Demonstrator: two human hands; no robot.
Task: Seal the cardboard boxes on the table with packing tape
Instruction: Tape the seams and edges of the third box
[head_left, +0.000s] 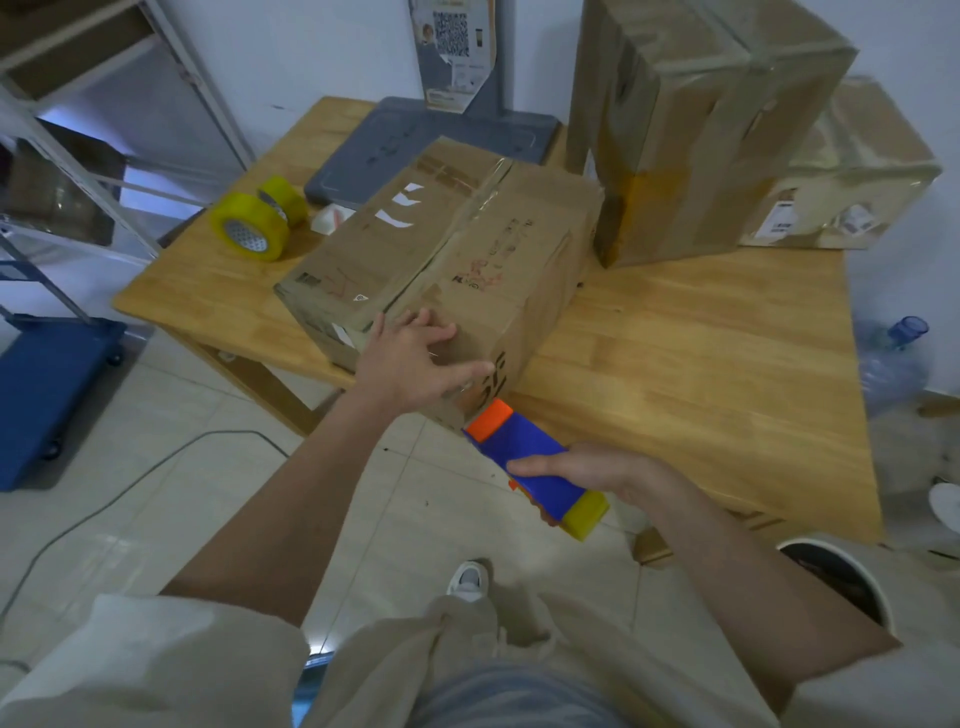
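At the near edge of the worktop (701, 364), middle of the frame, my left hand (415, 364) lies spread, fingers straight, on the corner of the cardboard box (457, 260), while my right hand (587, 467) has its grip curled round the blue tape dispenser (530, 467) just below that corner. That corner looks to overhang the edge, so a hard push could tip or skid the box. If my flat hand slips, the tape may go on crooked or wrinkled.

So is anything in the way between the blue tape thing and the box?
Nothing visible. The tape dispenser, gripped in the right hand, has its orange end right by the near corner of the cardboard box. The left hand rests spread on that corner, just beside the path, not across it.
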